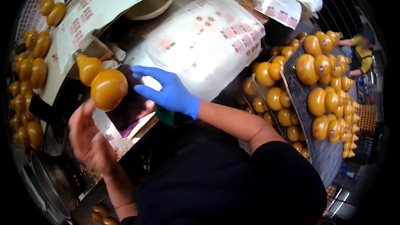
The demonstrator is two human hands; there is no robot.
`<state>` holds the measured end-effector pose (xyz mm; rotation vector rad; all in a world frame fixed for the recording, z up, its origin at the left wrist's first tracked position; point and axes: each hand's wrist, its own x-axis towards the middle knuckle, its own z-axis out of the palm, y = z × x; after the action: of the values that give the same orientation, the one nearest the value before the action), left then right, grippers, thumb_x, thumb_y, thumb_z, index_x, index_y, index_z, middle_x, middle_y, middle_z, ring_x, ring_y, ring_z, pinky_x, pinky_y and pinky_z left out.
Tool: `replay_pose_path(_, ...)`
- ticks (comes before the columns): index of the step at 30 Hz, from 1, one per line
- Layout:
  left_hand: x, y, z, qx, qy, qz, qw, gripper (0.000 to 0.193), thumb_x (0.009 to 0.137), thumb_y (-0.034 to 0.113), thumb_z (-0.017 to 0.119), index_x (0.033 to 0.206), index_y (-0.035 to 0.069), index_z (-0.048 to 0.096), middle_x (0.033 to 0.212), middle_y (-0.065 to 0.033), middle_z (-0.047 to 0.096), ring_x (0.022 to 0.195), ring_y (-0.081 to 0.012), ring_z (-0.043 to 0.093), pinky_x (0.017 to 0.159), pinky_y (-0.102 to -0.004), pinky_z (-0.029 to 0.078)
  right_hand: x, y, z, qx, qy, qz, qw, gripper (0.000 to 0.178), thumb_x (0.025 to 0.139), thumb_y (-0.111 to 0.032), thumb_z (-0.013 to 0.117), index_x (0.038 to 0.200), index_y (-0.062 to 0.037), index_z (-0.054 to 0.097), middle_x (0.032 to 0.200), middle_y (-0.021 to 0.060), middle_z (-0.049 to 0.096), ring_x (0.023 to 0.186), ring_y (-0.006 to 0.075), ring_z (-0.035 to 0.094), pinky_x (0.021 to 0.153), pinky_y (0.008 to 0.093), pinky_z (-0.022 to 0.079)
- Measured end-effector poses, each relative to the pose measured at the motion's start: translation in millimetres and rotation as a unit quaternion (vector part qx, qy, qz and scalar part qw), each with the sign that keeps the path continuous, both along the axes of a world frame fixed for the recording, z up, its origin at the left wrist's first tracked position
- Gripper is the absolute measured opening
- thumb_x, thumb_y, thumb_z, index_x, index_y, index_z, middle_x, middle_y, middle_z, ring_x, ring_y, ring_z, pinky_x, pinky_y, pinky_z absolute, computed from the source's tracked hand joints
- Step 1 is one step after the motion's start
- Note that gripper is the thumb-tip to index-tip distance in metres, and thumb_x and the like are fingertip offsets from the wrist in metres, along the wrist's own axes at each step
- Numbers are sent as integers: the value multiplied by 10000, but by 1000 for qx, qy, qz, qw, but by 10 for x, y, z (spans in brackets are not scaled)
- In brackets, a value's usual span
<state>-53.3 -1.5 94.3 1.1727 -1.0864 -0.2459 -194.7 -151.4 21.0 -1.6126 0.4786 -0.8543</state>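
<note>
A glossy amber-brown gourd with two bulbs and a short neck is tilted toward the upper left, over a dark cloth on the worktop. My left hand, bare and slightly blurred, is just below it with fingers curved and apart. Its fingertips reach the gourd's lower edge; whether they touch it I cannot tell. To the gourd's right, my right hand wears a blue glove, its fingers and thumb spread with nothing between them. The dark cloth is partly hidden by the gourd.
Printed white sheets cover much of the worktop, with a pale bowl behind. Several gourds line the left side; more fill stacked trays at right. A round metal pan is lower left. Another person works far right.
</note>
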Motion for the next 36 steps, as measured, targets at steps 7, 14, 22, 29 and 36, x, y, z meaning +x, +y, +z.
replay_pose_path(7,-722,-247,1108,-294,161,-140,932,282,936,270,531,1028,5,566,799,-36,471,729,-142,492,659,-274,411,-1349,-92,-340,136,75,-259,953,193,904,-86,560,1048,3,652,885,53,663,804,100,611,747,239,482)
replay_pose_path(14,-768,-130,1179,-333,145,-111,925,237,913,240,546,988,16,574,840,-33,466,794,-132,477,704,-277,385,-1969,-740,-623,-93,252,-351,897,297,894,-172,569,1168,-94,650,849,113,679,658,174,584,652,300,480)
replay_pose_path(22,-858,-61,1135,-339,144,-96,925,186,886,205,563,942,29,583,886,-30,460,867,-120,459,755,-280,355,-2050,-984,-428,-209,471,-252,819,456,875,-178,523,1326,-243,530,867,217,646,755,353,646,685,403,516)
replay_pose_path(29,-816,-51,1065,-299,139,-86,940,141,863,174,577,902,40,591,927,-27,456,932,-110,444,800,-283,329,-2281,-608,-922,336,9,-372,865,278,847,-357,692,760,-131,555,580,-46,409,466,86,394,445,232,324)
replay_pose_path(36,-504,-110,499,-84,42,-109,990,272,971,164,480,1199,15,464,995,-99,523,883,-225,540,749,-307,433,-2021,-636,-871,486,-26,-304,819,212,828,-338,717,829,-196,560,606,-49,439,426,72,416,364,206,300)
